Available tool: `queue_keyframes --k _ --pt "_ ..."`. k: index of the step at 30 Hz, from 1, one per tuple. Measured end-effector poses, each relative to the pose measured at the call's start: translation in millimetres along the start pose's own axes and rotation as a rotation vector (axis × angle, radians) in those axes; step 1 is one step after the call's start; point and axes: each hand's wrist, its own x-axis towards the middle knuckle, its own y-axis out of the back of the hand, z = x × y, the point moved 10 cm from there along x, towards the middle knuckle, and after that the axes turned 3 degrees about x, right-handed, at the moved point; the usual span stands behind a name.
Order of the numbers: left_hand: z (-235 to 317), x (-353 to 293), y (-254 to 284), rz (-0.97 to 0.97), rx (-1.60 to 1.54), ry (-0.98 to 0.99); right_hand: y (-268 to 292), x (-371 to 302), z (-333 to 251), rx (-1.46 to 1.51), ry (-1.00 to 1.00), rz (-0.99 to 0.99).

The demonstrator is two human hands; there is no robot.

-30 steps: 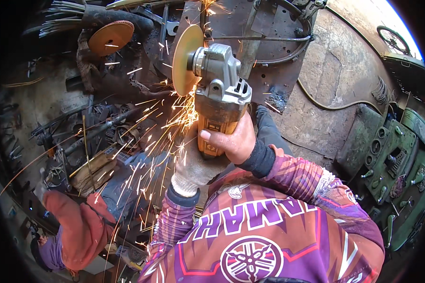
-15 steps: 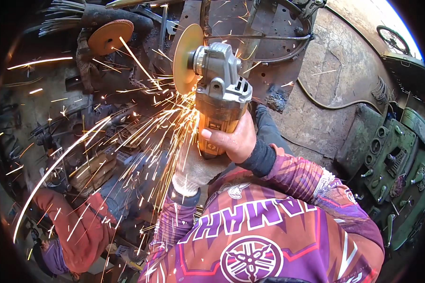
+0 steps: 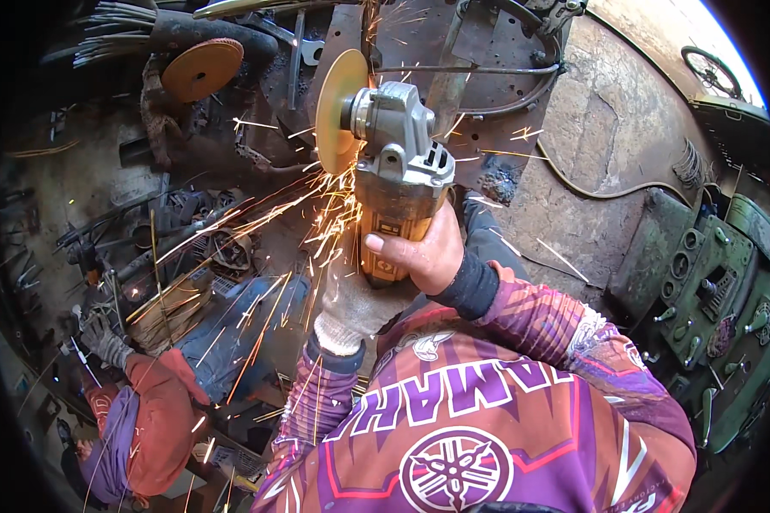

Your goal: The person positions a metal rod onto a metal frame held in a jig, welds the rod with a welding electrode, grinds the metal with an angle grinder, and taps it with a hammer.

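An angle grinder (image 3: 398, 120) with a grey metal head and a yellow-and-black body is held in both my hands. Around its body, my bare right hand (image 3: 432, 256) is closed, the thumb lying across the yellow housing. My left hand (image 3: 355, 303), in a pale work glove, wraps the lower part from the left; its fingers are partly hidden behind the grinder. The thin tan cutting disc (image 3: 338, 111) stands on edge at the grinder's left side, and orange sparks fly from below it. Just beyond is a rusty steel workbench (image 3: 496, 158); where the disc touches metal is hidden.
A second worn disc (image 3: 203, 70) and a bundle of rods (image 3: 115, 34) lie at the far left. A bent steel frame (image 3: 522, 103) is on the bench. A co-worker in a red top (image 3: 158, 419) crouches at lower left. Green machinery (image 3: 701, 291) stands right; a hose (image 3: 599, 192) crosses the floor.
The spark spray has thinned and shortened. The grinder has shifted slightly nearer me, with both hands still on it. At lower left the co-worker has moved, and a gloved hand now shows.
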Motion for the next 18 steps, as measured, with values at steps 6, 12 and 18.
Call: queue_keyframes --k 6,12,18 --pt "-23.7 -9.0 -10.8 -0.045 0.053 -0.002 -1.2 -5.9 8.8 -0.032 0.006 -0.044" --pt "-28.5 -12.9 -12.2 -0.065 0.115 0.002 0.5 -5.9 13.9 -0.073 -0.008 -0.053" --pt "-22.6 -10.0 -7.8 -0.042 0.134 0.0 -0.7 -4.7 11.4 -0.028 -0.024 -0.039"
